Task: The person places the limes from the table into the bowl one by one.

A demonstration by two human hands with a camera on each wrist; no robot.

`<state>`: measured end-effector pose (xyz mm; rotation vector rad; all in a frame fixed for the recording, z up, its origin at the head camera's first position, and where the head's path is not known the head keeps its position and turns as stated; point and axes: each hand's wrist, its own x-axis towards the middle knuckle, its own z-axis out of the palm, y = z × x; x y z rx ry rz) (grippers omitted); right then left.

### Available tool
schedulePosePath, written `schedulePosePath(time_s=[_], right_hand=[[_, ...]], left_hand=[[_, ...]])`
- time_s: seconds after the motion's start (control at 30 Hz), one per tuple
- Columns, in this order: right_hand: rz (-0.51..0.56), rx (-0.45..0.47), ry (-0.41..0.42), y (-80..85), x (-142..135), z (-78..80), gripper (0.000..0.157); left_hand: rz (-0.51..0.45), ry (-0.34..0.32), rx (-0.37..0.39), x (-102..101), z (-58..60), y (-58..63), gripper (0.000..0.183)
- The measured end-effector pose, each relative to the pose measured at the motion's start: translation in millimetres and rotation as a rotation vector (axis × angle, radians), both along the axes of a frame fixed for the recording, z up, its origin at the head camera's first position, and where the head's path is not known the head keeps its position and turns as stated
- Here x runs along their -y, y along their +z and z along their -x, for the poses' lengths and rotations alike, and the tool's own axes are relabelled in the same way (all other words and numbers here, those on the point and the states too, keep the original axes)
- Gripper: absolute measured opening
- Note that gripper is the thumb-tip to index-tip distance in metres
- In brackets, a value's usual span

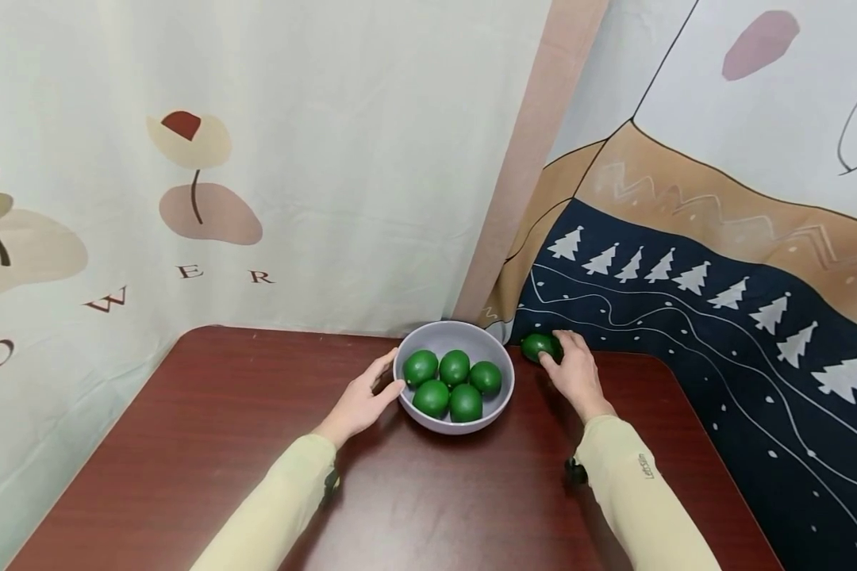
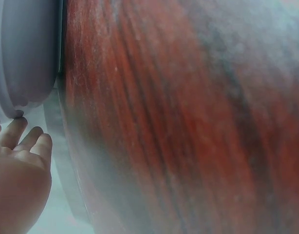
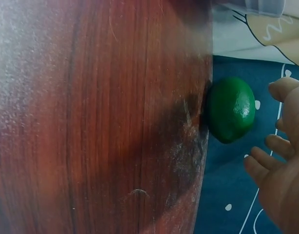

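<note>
A grey-purple bowl (image 1: pixel 455 427) stands at the back of the table with several green limes (image 1: pixel 454 368) inside. My left hand (image 1: pixel 360 400) touches the bowl's left side, thumb and fingers spread along its outer wall. In the left wrist view, fingertips (image 2: pixel 15 127) of that hand reach the bowl's rim. One more lime (image 1: pixel 538 347) lies by the table's back edge, right of the bowl. Over it is my right hand (image 1: pixel 574 373), fingers loosely bent. The right wrist view shows a gap between this lime (image 3: pixel 232 109) and the right hand (image 3: pixel 286 161).
The dark red-brown wooden table (image 1: pixel 414 507) ends just behind the bowl and the single lime. A pale printed curtain (image 1: pixel 343 159) hangs behind it, and a dark blue cloth with white trees (image 1: pixel 685 349) hangs at the back right.
</note>
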<state>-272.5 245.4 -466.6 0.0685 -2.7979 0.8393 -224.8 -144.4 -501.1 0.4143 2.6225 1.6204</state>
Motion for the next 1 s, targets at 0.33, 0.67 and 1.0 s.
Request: schedulePosePath(time_s=[0.33,0.67,1.0], right_hand=[[-0.001,0.053,0.006,-0.6,-4,10.4,0.054],[0.038,0.095,-0.028,-4.7,2,15.9,0.059],[0.051,0.102,-0.047,-11.0,5,16.9,0.060]], left_hand=[[0.004,0.006,0.019,-3,0.4,6.1,0.064],[-0.010,-0.006,-0.005,-2,1.2,6.4,0.065],[-0.034,-0.004,-0.005,-2,-0.4,2.6,0.065]])
